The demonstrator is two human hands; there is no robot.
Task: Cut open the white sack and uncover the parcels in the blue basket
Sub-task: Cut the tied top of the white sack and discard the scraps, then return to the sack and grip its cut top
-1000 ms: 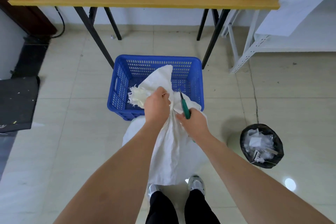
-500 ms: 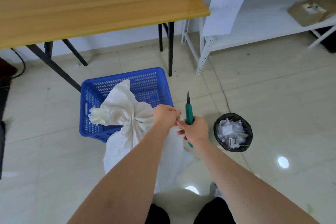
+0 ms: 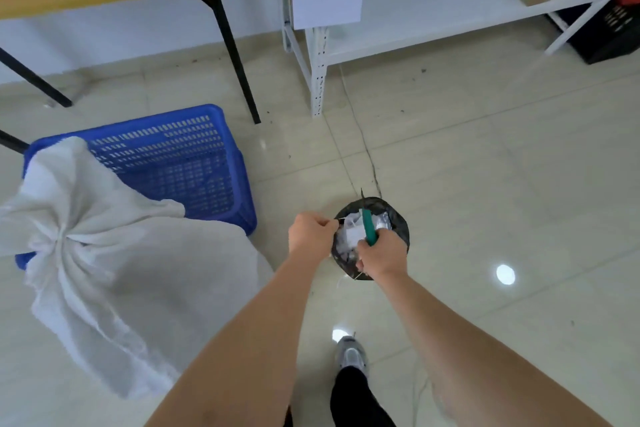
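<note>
Here the soft, limp white sack (image 3: pixel 114 263) slumps over the blue basket (image 3: pixel 180 163) at left, best grabbed at its bunched neck, while the right hand (image 3: pixel 381 258) grips the green cutter (image 3: pixel 367 227) and the left hand (image 3: pixel 310 234) pinches something thin over the bin (image 3: pixel 403 236)

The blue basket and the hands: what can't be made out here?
Head view only:
- Parcels: the white sack covers part of the blue basket; none show.
- Left hand: the pinched scrap is too small to identify.
- Green cutter: the right hand hides its handle.
</note>
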